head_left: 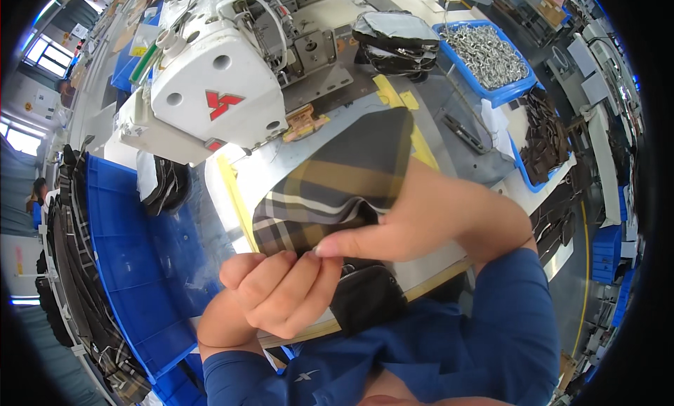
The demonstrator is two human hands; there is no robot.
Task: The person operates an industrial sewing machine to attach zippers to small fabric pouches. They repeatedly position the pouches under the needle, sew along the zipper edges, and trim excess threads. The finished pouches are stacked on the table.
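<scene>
A plaid fabric piece (337,169) in brown, black and white is held up in front of me, over the work table. My left hand (284,290) is closed on its near lower edge, with the fingers curled. From the right, my right hand (393,227) grips the same piece: its thumb lies along the near edge and its tip meets the left fingers. The other right fingers are hidden behind the cloth. Just below my hands is a black zippered pouch (368,297), partly covered by them.
A white sewing machine (217,69) stands at the far left. Beyond the fabric is a stack of dark pieces (395,41). A blue bin of metal hardware (486,58) and a blue tray of brown parts (540,136) sit to the right. A large blue bin (130,244) is on the left.
</scene>
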